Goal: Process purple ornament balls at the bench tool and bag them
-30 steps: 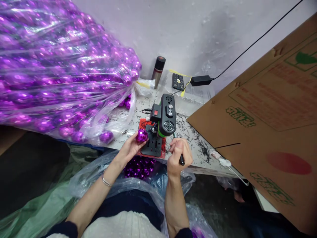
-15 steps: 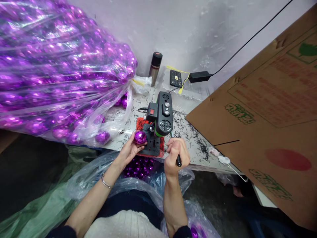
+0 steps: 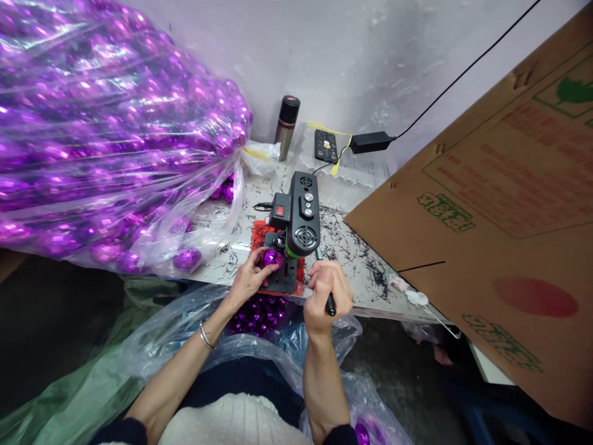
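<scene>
The left hand [image 3: 249, 278] holds a shiny purple ball [image 3: 272, 260] between thumb and fingers, over the left part of a black plate [image 3: 290, 282] and just near of the press [image 3: 303, 213]; whether the ball touches the plate cannot be told. The right hand [image 3: 328, 295] is closed in a fist around the black-ended lever [image 3: 330, 306] at the near right of the press. Under the plate lies a red mat [image 3: 257, 231], on a white table [image 3: 210, 272] strewn with black scraps [image 3: 377, 276], thickest to the right. Below the near edge of the table, more purple balls [image 3: 257, 316] sit by clear plastic [image 3: 185, 349]. To the left, a big clear bag [image 3: 115, 136] full of purple balls leans over the table, a single ball [image 3: 187, 259] at its near right corner. Beyond the press stand a bottle [image 3: 286, 128], upright, then a dark phone-like slab [image 3: 325, 146] and, to its right, a black adapter [image 3: 370, 142] with a cable [image 3: 463, 74] rising to the far right. A printed carton [image 3: 500, 247] fills the right side.
</scene>
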Demonstrator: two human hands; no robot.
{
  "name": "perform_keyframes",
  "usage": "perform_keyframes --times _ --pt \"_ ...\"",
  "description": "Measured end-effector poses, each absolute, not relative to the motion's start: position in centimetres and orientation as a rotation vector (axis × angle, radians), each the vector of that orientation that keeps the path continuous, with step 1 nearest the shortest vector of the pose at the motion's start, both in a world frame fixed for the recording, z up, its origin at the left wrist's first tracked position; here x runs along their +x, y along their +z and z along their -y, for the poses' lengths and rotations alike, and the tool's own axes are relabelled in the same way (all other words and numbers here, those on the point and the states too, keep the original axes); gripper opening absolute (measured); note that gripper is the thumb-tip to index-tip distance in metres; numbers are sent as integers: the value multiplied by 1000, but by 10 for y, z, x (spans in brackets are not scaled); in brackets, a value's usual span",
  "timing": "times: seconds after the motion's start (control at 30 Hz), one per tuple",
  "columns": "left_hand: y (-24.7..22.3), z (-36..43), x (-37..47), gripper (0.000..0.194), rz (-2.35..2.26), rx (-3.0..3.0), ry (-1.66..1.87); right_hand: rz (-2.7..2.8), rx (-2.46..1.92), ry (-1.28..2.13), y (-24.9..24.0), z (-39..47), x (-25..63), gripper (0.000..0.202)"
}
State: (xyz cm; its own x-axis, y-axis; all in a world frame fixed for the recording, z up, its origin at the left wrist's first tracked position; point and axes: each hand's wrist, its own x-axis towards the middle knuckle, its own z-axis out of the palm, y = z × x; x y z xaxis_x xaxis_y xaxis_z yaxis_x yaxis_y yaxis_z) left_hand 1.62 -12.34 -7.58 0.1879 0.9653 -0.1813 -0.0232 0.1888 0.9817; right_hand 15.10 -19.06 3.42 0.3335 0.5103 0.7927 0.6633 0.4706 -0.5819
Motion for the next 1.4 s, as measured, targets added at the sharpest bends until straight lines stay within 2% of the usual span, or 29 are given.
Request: perform_keyframes --times 0.3,0.53,0.73,1.03,1.4 --pt "-82 118 14 61 -1241 1645 867 1302 -1170 -128 33 192 151 37" --pt "-109 118 25 58 -1237 2132 1013 1307 -1196 -128 34 193 150 36" --pt "-122 118 30 57 -1219 2180 1077 1308 -1184 -149 23 195 149 35" --pt "-123 118 30 54 -1199 2190 1097 1285 -1138 -197 -32 192 148 35" --pt "-123 120 33 55 -1200 2154 1104 1259 -1061 -258 -42 184 150 37"
